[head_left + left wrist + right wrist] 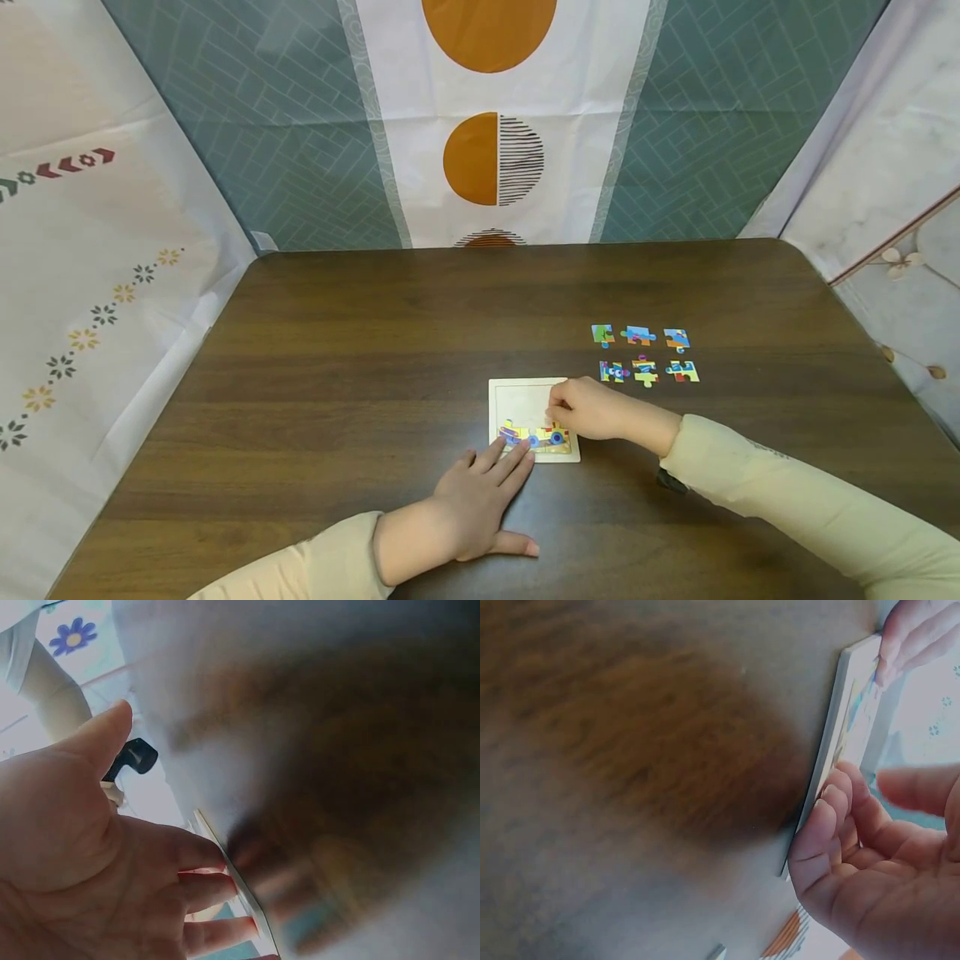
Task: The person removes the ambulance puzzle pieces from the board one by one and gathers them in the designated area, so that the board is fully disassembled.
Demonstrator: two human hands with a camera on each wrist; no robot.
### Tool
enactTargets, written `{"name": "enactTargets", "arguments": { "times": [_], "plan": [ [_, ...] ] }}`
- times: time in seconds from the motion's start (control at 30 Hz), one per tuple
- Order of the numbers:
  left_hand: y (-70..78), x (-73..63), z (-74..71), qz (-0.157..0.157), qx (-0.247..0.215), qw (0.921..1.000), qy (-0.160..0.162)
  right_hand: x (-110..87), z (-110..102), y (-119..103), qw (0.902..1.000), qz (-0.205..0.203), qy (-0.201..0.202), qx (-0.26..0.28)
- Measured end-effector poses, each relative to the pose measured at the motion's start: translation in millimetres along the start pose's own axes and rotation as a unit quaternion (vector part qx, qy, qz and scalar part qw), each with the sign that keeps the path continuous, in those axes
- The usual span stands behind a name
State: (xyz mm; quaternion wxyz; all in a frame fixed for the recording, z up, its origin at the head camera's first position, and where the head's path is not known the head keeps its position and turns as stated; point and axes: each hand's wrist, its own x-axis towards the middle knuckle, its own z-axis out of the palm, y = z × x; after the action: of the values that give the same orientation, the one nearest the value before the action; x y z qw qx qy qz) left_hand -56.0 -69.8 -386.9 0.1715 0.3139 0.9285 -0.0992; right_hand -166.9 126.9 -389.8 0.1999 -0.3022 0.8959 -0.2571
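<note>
A square white puzzle tray (492,408) lies on the table, its lower part filled with joined jigsaw pieces (517,437) that show a colourful train. My left hand (483,498) lies palm down with spread, straight fingers. Its fingertips rest on the tray's lower edge, and the thumb points away to the right. Over the tray's right side, my right hand (592,408) has its fingers curled, the tips right at the pieces there. In the right wrist view, the thumb (915,787) stands slightly apart from the index finger, with no piece showing between them.
Several loose jigsaw pieces (639,335) lie in two rows on the brown wooden table (337,358), beyond the right hand. A patterned cloth (300,150) hangs behind the table's far edge, with pale cloths at both sides. A dark object (671,481) sits under the right cuff.
</note>
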Motion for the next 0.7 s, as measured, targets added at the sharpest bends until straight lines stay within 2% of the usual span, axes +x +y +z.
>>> {"name": "enactTargets", "arguments": {
  "times": [0.23,0.43,0.7],
  "plan": [
    [-0.4,0.1,-1.4,0.001,-0.013,0.9998,-0.018,-1.1,4.2,-5.0,0.9995,0.016,0.025,-0.012],
    [-3.3,-0.8,-3.2,0.006,-0.035,0.9992,-0.019,-0.4,7.7,-8.2,0.9983,0.040,0.042,-0.007],
    [-2.6,-1.0,-2.2,0.011,-0.027,0.9995,-0.014,0.3,7.4,-7.6,0.9973,0.046,0.056,0.014]
  ]
}}
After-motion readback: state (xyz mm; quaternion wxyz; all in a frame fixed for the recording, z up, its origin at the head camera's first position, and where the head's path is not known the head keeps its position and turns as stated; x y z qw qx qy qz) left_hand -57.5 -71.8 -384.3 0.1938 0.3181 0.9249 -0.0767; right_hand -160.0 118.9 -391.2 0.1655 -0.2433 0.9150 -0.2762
